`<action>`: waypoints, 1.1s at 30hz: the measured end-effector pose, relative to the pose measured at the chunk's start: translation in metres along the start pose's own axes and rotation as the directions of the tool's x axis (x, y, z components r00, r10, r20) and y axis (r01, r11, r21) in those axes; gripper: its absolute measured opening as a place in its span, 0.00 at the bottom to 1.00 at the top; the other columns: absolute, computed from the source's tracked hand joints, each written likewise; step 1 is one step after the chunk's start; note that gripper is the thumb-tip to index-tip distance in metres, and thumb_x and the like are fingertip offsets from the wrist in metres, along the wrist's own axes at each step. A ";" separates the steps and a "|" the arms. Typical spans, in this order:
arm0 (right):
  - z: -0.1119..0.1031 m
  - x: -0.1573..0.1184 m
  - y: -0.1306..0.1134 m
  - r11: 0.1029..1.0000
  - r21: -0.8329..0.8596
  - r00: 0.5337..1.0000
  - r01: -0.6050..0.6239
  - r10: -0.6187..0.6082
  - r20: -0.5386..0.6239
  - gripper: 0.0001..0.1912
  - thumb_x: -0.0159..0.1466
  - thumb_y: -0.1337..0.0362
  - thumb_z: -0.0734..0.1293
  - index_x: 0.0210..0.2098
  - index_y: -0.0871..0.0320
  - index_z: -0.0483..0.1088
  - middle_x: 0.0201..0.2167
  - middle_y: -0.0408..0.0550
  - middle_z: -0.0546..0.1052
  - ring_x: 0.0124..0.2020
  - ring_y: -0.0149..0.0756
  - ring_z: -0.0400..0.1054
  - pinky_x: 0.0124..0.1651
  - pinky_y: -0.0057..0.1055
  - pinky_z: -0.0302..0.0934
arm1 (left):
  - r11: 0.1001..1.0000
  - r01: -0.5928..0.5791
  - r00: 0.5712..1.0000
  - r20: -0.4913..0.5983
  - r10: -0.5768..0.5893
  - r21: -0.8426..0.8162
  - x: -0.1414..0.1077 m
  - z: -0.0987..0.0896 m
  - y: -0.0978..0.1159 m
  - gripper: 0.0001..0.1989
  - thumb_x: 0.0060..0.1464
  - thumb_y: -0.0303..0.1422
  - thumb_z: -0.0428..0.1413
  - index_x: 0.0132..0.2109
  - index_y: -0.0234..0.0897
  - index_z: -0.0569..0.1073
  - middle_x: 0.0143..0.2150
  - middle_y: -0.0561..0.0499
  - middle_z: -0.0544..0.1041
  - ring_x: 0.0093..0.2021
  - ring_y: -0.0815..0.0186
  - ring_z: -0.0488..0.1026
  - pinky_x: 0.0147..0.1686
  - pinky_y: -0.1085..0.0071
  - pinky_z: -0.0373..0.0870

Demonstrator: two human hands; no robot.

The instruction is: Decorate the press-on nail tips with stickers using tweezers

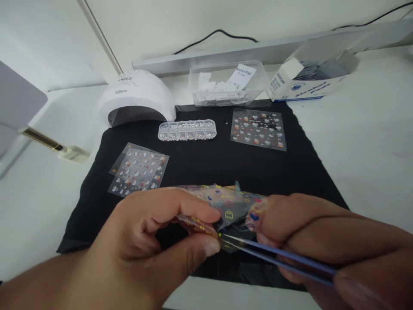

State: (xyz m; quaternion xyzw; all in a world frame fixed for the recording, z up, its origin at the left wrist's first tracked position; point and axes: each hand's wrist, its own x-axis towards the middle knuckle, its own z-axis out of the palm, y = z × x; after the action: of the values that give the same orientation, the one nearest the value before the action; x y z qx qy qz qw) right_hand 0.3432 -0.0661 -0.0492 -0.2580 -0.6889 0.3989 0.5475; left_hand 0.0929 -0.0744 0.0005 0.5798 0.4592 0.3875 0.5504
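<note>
Between the thumb and index finger of my left hand (151, 237) is a clear sticker sheet (232, 211) printed with small yellow, blue and pink shapes. The sheet is bent and held up over the black cloth. My right hand (335, 241) grips blue tweezers (284, 256), whose pale tips point left at the sheet's lower edge, close to my left thumb. The tips are slightly apart near a tiny yellow mark; whether they hold it I cannot tell. Fingers of my right hand also rest against the sheet's right side.
On the black cloth (196, 165) lie a clear compartment case (187, 130) of small gems and cat-pattern sticker sheets at left (138, 170) and right (258, 129). Behind stand a white nail lamp (137, 97), a clear plastic tub (226, 92) and an alcohol pads box (309, 84). A brush-like tool (54, 144) shows at left.
</note>
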 end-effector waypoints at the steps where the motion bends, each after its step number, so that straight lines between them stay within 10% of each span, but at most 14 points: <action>1: 0.000 0.002 -0.001 1.000 -0.008 0.999 0.010 -0.010 0.046 0.12 0.71 0.54 0.65 0.46 0.43 0.81 0.22 0.42 0.82 0.25 0.44 0.78 0.42 0.46 0.77 | 1.000 -0.011 1.000 -0.003 0.011 0.015 0.000 0.000 0.001 0.16 0.54 0.20 0.65 0.44 0.48 0.81 0.39 0.62 0.86 0.38 0.74 0.83 0.41 0.86 0.78; 10: 0.007 0.022 -0.004 1.000 0.018 0.996 0.025 -0.027 0.083 0.14 0.73 0.52 0.60 0.44 0.40 0.78 0.27 0.38 0.83 0.29 0.34 0.79 0.43 0.34 0.77 | 0.912 -0.217 0.963 -0.075 0.258 0.347 -0.002 0.005 0.003 0.11 0.55 0.23 0.64 0.42 0.44 0.80 0.36 0.57 0.85 0.33 0.68 0.82 0.35 0.77 0.81; 16: 0.036 0.043 -0.021 0.994 0.039 0.979 0.105 -0.096 -0.182 0.08 0.68 0.52 0.69 0.38 0.43 0.81 0.17 0.40 0.77 0.15 0.31 0.71 0.29 0.29 0.76 | 0.726 -0.331 0.926 0.057 0.374 0.603 -0.006 -0.004 0.003 0.15 0.55 0.23 0.63 0.47 0.45 0.79 0.42 0.55 0.86 0.40 0.67 0.84 0.46 0.77 0.82; 33: 0.039 0.040 -0.012 0.967 0.213 0.966 -0.142 0.182 -0.182 0.20 0.70 0.47 0.63 0.29 0.46 0.81 0.12 0.40 0.74 0.18 0.34 0.72 0.25 0.31 0.73 | 0.677 -0.329 0.921 0.065 0.385 0.659 -0.013 -0.015 -0.007 0.22 0.53 0.25 0.66 0.53 0.51 0.80 0.47 0.53 0.86 0.44 0.60 0.85 0.51 0.69 0.83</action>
State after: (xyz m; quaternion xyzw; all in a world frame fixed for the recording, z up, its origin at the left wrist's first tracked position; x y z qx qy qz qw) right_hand 0.2958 -0.0516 -0.0210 -0.2966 -0.5638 0.4810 0.6024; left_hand 0.0743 -0.0834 -0.0044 0.7982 0.4648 0.3231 0.2059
